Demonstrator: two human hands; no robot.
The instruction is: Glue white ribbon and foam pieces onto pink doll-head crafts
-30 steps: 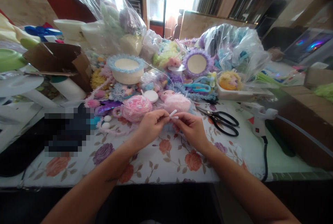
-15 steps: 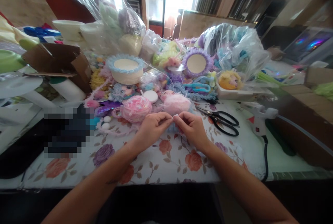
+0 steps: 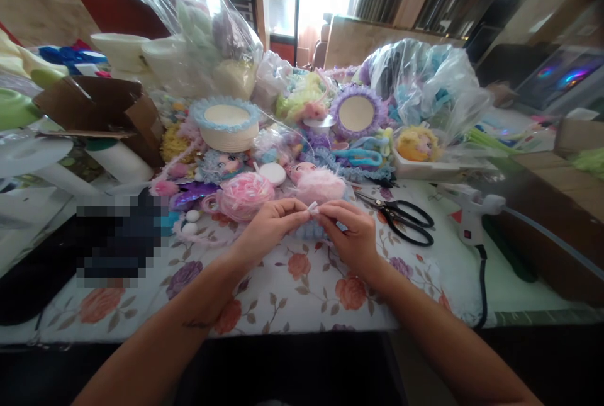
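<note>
Our left hand (image 3: 268, 225) and right hand (image 3: 353, 230) pinch a small white strip (image 3: 312, 207) above the counter (image 3: 279, 308), more of it showing than a moment ago, so we're apparently reshaping it.

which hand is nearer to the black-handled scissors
The right hand. It is just left of the scissors, not touching them; the left hand is farther off, on the right hand's far side, helping pinch a small white piece.

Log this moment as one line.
left hand: pinching small white strip | right hand: pinching same strip | black-handled scissors: lying on white floral tablecloth
</note>
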